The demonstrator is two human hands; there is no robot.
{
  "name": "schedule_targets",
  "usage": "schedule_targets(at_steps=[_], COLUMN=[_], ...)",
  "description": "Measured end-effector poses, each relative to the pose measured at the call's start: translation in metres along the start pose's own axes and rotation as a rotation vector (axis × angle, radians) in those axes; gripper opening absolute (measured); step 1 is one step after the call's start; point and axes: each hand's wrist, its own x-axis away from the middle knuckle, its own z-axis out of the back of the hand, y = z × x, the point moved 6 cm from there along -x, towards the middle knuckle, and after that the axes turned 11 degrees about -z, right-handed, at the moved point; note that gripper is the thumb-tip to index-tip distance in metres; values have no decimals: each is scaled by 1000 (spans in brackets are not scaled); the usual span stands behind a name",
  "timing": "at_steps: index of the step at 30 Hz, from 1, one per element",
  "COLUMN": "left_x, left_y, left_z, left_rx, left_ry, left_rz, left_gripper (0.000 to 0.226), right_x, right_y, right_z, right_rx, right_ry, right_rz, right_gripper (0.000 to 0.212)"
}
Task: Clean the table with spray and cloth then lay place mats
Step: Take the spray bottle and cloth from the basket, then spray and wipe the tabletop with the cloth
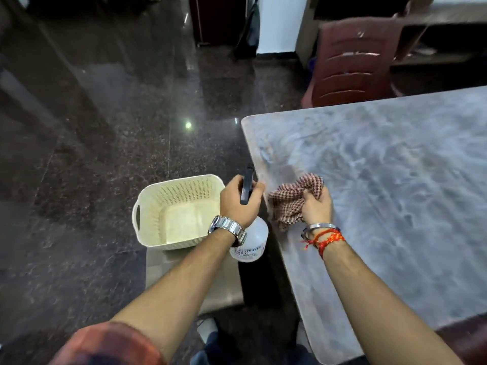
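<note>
Spray bottle [250, 241], clear with a black trigger head, held beside the table [395, 180], just off its left edge, in my left hand [238, 204]; my fingers are curled tight round the bottle's neck, and the nozzle points away from me along that edge. Cloth [295, 196], red-and-white checked and bunched up, rests on the table just inside the same edge, near the far-left corner; my right hand [316, 204] clutches it from the near side, fingers closed into its folds. The table top is grey and marbled, marked with swirling smears. Basket [179, 206], cream and perforated, sits off the table's left edge on a low pale stool [189, 275], just left of the bottle. Chair [353, 64], brown with a slatted back, stands beyond the table's far edge. A metal watch [228, 229] is on my left wrist, a steel bangle [320, 226] and red threads [329, 239] on my right. Dark speckled floor [92, 154] spreads left of the table
</note>
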Motion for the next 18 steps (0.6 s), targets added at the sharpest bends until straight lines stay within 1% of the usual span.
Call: schedule_targets(at_steps=[2, 3, 4, 5, 7, 8, 9, 10, 12, 14, 16, 18], left_x=[13, 20, 27, 34, 49, 56, 63, 69, 79, 90, 97, 98], left_y=[12, 18, 23, 28, 35, 39, 41, 44, 49, 59, 70, 81], left_z=[-22, -33, -44, -55, -76, -87, -97, -107, -120, -128, -133, -135], left_rx=[-34, -48, -58, -62, -83, -96, -109, -122, -143, -161, -191, -209], left_ry=[-5, -3, 0, -2, -24, -34, -39, -38, -20, 9, 22, 47], left_rz=[15, 28, 45, 71, 117, 131, 140, 148, 172, 185, 165, 135], left_gripper=[27, 29, 30, 30, 26, 23, 21, 19, 20, 20, 20, 21], right_x=[-16, -24, -33, -39, -46, -48, -43, -40, -29, -19, -14, -13], right_y=[4, 7, 13, 19, 38, 45, 46, 47, 48, 56, 72, 87], right_z=[40, 60, 79, 97, 127, 139, 148, 153, 152, 149, 150, 155], right_rx=[-34, 9, 116, 316, 796, 965, 1071, 1130, 1191, 1261, 1352, 1396], right_ry=[23, 27, 22, 9, 4, 16, 23, 11, -113, -298, -442, -502], right_rz=[-46, -66, -89, -112, -114, -62, 20, 130, 371, 517, 541, 529], right_gripper=[24, 22, 24, 34, 67, 79, 84, 83, 74, 71, 71, 73])
